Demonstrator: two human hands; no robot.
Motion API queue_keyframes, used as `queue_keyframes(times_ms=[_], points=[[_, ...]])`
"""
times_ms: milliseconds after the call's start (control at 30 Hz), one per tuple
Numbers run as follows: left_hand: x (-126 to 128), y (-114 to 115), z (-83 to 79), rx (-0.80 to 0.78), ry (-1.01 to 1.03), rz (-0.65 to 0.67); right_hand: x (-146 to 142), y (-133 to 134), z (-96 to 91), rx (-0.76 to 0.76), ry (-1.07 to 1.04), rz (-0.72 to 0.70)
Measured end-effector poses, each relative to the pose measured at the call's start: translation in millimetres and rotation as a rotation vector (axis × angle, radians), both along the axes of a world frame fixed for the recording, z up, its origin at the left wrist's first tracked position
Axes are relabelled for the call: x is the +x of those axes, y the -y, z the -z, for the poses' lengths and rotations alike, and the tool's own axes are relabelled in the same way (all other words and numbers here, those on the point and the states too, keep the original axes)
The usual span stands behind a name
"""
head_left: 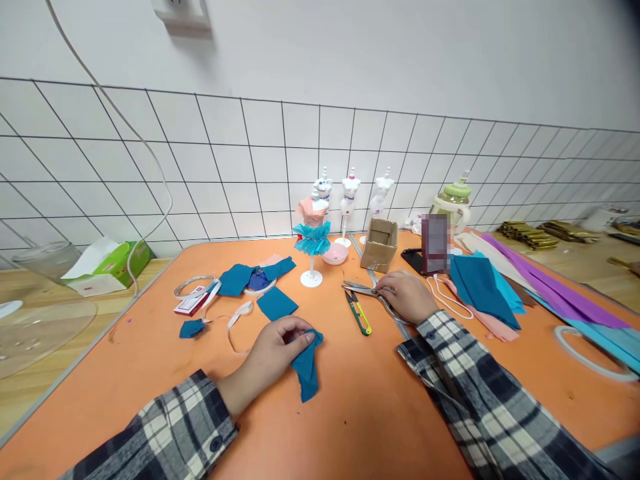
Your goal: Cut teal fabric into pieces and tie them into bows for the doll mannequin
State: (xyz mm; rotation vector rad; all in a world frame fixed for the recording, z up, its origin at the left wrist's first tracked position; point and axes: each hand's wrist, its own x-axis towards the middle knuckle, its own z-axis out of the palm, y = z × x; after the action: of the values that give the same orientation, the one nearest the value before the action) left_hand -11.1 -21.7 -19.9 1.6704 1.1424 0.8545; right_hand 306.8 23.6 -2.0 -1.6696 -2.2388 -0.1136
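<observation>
1 teal scrap (307,377), top edge clamped btwn L fingers (296,325); R fingers (387,285) on scissors (361,289), can't tell if closed.

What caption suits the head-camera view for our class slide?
Left hand pinches a teal scrap, right hand on scissors; beyond, a miniature dress form in peach and turquoise.

Gap between left hand (277,350) and snips (359,315), mannequin (313,238) an obstacle beyond.

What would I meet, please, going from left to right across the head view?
Green tissue pack, red-and-white packet, left hand, green-and-yellow thread snips, right hand, green-lidded bottle, purple fabric strip.
</observation>
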Motion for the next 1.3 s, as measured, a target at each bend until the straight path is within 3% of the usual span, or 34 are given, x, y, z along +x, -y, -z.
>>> queue_keyframes(times_ms=[333,567,733,900,1067,1300], points=[[0,2,-3.6,0.009,-0.033,0.012,-9,7,-6.2,-0.104,0.122,0.112],[1,1,-2.0,-0.006,-0.006,0.009,-8,5,-2.8,-0.155,0.032,0.312],[-1,2,-2.9,0.003,-0.044,0.025,-10,9,-9.1,-0.136,0.081,0.277],[0,3,-2.9,0.014,-0.038,0.034,-6,9,-13.7,-0.172,0.139,0.342],[2,3,-3.2,-0.011,-0.054,0.027,2,11,-14.3,-0.268,0.256,0.232],[3,3,-4.3,0.009,-0.054,0.033,5,13,-11.5,-0.170,0.301,0.192]])
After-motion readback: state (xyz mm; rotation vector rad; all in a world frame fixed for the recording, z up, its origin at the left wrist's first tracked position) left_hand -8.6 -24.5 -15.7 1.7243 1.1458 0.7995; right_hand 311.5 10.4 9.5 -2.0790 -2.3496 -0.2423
